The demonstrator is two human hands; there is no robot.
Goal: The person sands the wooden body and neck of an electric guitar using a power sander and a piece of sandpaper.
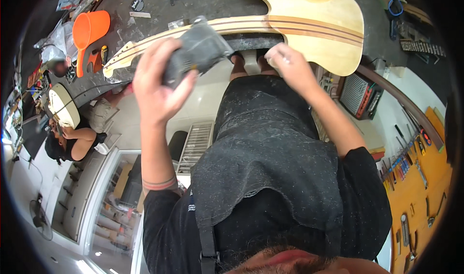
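Note:
My left hand (162, 83) is raised over the near edge of the bench, its thumb and fingers closed on a flat dark grey plastic pouch (200, 51) with clear, shiny edges. What is inside the pouch I cannot make out. Behind it an unpainted wooden bass guitar (324, 30) lies on the dark bench (203, 1). Dark stripes run along its neck, and the pouch covers part of that neck. Beside the near edge of the guitar body is my right hand (292, 68), fingers curled together. A small whitish spot shows at those fingers; anything held there is hidden.
An orange dipper (91, 30), a short ruler (139, 14) and plastic bags (55, 42) lie on the bench's left part. Far left, another person (72, 141) handles a pale guitar body (64, 106). An amplifier (358, 95) and a tool board (415, 192) stand right.

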